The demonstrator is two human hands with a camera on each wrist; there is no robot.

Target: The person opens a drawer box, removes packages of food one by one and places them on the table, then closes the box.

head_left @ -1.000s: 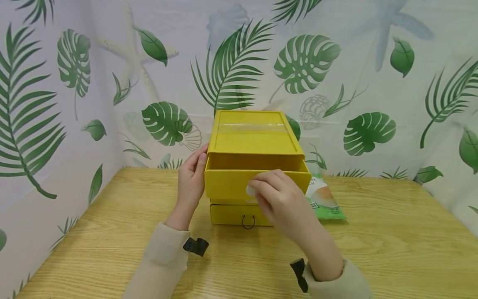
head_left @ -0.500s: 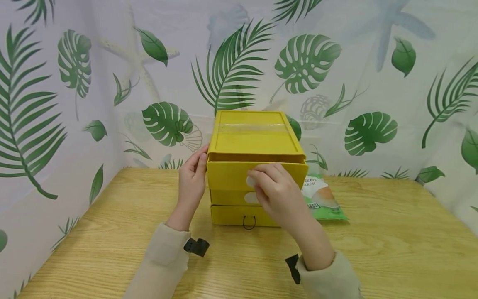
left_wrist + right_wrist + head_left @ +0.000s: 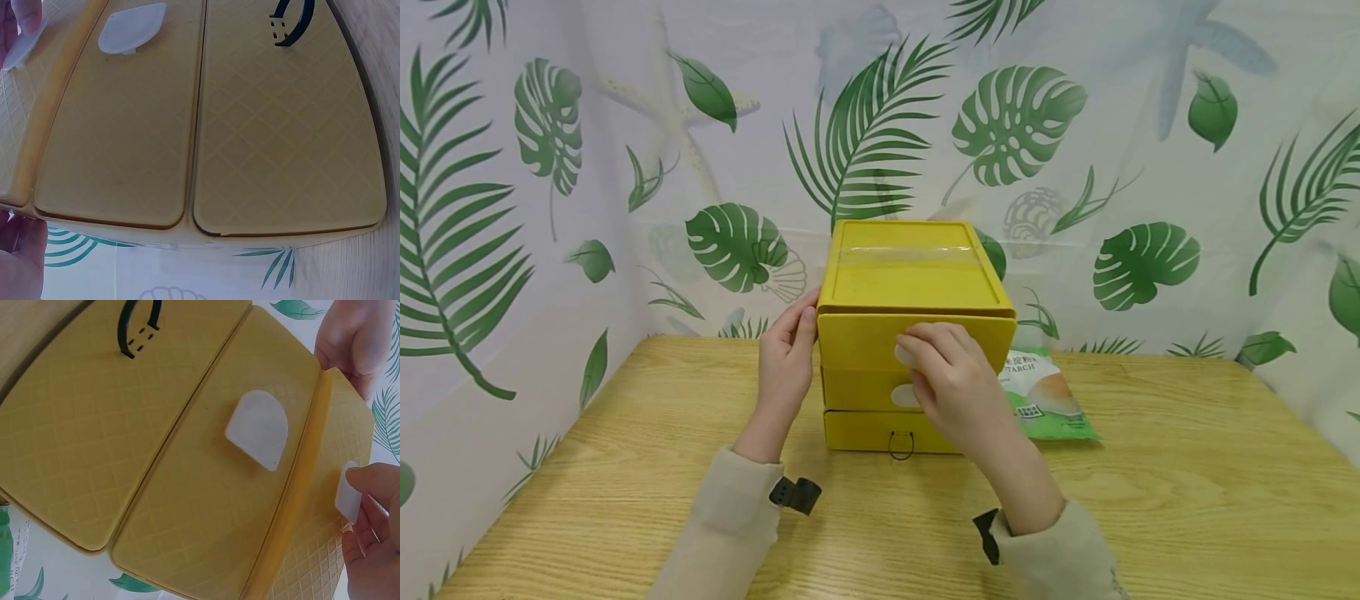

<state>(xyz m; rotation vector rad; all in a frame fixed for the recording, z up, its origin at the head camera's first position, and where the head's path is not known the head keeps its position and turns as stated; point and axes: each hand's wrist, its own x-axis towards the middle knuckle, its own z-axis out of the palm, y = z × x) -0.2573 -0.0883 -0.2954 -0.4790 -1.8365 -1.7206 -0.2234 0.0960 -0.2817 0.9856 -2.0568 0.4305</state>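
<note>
Yellow drawer cabinet [image 3: 913,279], one: top drawer [image 3: 854,340] now pushed almost flush, a narrow dark gap left under the cabinet's top; one second ago it stood well out, its inside showing. Right hand [image 3: 958,387]: carried back with the drawer; thumb and fingers together, clamped on the drawer's white tab [image 3: 347,490], which lies between them. Left hand [image 3: 786,367]: place unchanged, resting against the cabinet's left side, thumb by the front edge; spread of its fingers cannot be told. Below: middle drawer [image 3: 857,389] with a second white tab [image 3: 258,428]; bottom drawer [image 3: 853,431] with black loop [image 3: 306,22]. Beside the cabinet, right: green-and-white packet [image 3: 1048,392], on a wood-grain table [image 3: 1187,483]
</note>
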